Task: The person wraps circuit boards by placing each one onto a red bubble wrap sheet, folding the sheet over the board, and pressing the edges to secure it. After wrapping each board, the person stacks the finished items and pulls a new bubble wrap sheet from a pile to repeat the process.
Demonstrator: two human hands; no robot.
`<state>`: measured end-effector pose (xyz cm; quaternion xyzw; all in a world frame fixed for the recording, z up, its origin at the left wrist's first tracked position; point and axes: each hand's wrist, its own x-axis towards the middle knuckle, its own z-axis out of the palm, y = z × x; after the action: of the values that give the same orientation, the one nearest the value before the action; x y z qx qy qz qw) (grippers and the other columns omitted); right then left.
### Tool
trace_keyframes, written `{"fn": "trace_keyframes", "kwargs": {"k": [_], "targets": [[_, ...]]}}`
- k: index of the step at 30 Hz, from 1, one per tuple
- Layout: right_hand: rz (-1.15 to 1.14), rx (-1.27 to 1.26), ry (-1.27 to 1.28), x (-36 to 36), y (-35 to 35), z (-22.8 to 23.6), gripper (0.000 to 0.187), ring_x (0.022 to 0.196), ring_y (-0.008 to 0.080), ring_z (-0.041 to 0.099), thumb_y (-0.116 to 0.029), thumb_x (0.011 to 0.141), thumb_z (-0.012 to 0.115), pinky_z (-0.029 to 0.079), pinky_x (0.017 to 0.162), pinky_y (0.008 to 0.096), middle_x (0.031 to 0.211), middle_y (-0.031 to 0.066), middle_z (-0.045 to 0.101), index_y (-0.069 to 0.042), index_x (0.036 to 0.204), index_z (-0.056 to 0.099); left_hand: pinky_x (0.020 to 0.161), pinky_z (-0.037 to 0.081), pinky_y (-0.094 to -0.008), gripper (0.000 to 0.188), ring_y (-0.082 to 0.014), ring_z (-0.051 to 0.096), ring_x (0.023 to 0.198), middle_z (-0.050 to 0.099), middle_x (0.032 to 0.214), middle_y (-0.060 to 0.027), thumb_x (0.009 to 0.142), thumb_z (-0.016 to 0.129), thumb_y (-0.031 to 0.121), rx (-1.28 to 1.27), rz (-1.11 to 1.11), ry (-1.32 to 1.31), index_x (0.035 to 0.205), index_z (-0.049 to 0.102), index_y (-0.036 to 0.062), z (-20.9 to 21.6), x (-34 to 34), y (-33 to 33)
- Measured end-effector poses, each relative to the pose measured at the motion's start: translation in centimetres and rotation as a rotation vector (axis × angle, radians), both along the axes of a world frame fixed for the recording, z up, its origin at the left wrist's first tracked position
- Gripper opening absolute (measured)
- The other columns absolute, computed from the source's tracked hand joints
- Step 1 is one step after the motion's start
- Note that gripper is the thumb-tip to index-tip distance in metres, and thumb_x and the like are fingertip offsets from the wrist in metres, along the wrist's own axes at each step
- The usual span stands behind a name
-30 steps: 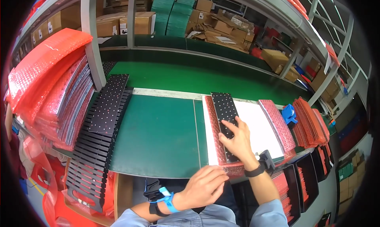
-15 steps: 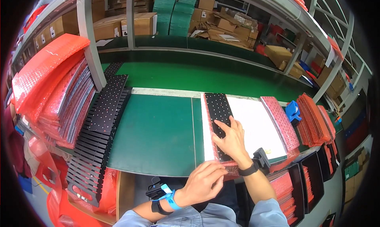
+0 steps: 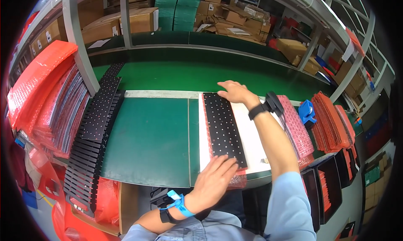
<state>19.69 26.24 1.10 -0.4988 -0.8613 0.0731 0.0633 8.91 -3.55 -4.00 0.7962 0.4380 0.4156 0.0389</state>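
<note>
A long black panel with rows of pale dots (image 3: 226, 127) lies lengthwise on a strip of red bubble wrap (image 3: 206, 134), over a white sheet (image 3: 252, 142) on the bench. At the panel's near end rests my left hand (image 3: 214, 176), its fingers stretched forward over the edge. My right hand (image 3: 236, 92) is at the far end, fingers extended and thumb side by the panel's far edge. Neither hand grips anything. Bubble wrap also pokes out below the panel's near end.
At left, more dotted panels (image 3: 100, 111) lie on a black slotted rack (image 3: 84, 165), beside a tall stack of red-wrapped sheets (image 3: 63, 111). Pink wrapped panels (image 3: 296, 127), a blue tape dispenser (image 3: 307, 113) and red wrapped bundles (image 3: 329, 123) stand at right. A metal post (image 3: 79, 43) rises at left.
My right hand has moved from the panel's middle to its far end. My left hand has come onto the near end, its fingers straightening. The view has shifted slightly right.
</note>
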Motion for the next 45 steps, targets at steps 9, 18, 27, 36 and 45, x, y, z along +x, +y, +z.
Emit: {"fn": "trace_keyframes", "kwargs": {"k": [9,18,27,36,45], "targets": [[0.232,-0.376,-0.140,-2.5,3.0,0.8,0.058,0.112,0.0287,0.061,-0.036,0.087,0.070,0.045,0.097,0.0377,0.124,0.0149,0.064,-0.008,0.135,0.055,0.097,0.051,-0.0400,0.026,-0.0268,0.063,0.110,0.069,0.110,-0.0089,0.075,0.070,0.005,-0.045,0.078,0.033,0.101,0.073,0.0050,-1.0,-0.9,0.2],[0.258,-0.383,-0.040,-1.3,2.2,7.7,0.054,0.098,0.0236,0.064,-0.018,0.068,0.087,0.048,0.090,0.0334,0.109,0.0145,0.069,-0.001,0.115,0.066,0.100,0.048,-0.0429,0.029,-0.0260,0.061,0.114,0.068,0.115,-0.0085,0.074,0.069,0.002,-0.017,0.071,0.062,0.103,0.073,0.0057,-1.1,-0.6,-0.7],[0.384,0.464,0.360,2.1,-8.9,17.7,0.047,0.097,0.0297,0.064,-0.004,0.065,0.080,0.051,0.084,0.0356,0.102,0.0147,0.068,-0.003,0.109,0.063,0.104,0.037,-0.0469,0.025,-0.0339,0.052,0.118,0.059,0.122,-0.0114,0.083,0.064,0.014,-0.067,0.116,0.176,0.106,0.066,0.0035,-0.3,3.0,0.5],[0.473,0.703,0.091,5.0,-23.5,1.9,0.028,0.087,0.0249,0.055,-0.009,0.077,0.063,0.043,0.073,0.0376,0.090,0.0070,0.053,-0.014,0.104,0.064,0.098,0.042,-0.0454,0.030,-0.0348,0.053,0.114,0.059,0.119,-0.0154,0.082,0.062,0.010,-0.143,0.045,0.148,0.110,0.063,-0.0008,-2.7,4.1,-1.6],[0.447,0.536,0.106,5.2,-23.6,-3.3,0.054,0.118,0.0282,0.050,-0.020,0.078,0.071,0.037,0.093,0.0412,0.127,0.0097,0.053,-0.019,0.130,0.057,0.099,0.042,-0.0445,0.039,-0.0334,0.054,0.113,0.062,0.108,-0.0155,0.073,0.064,-0.003,0.082,-0.177,-0.017,0.113,0.063,-0.0022,-4.9,5.0,-4.2]]}}
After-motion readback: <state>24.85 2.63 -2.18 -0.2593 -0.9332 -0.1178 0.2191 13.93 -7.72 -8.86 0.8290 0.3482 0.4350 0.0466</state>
